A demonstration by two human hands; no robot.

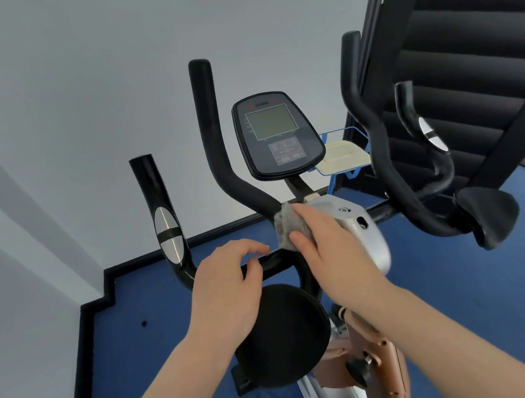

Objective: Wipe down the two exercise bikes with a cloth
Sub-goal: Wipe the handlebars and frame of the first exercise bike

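A: Nearest you are your own forearms, reaching over the round black seat (281,334). What is each hand doing?

B: Your right hand (332,253) lies on the grey cloth (290,228), thumb and fingers around it, pressing it onto the bend where the handlebar (215,145) meets the silver column (367,236). Your left hand (231,281) rests on the crossbar with fingers loosely bent, gripping nothing that I can make out.

A: How will the cloth handle?

B: I judge it soft and light, so it will bunch and slip; keep your palm flat on it and wrap it round the tube. The bike (280,138) looks stiff and heavy. The second bike's bars (375,140) stand to your right.
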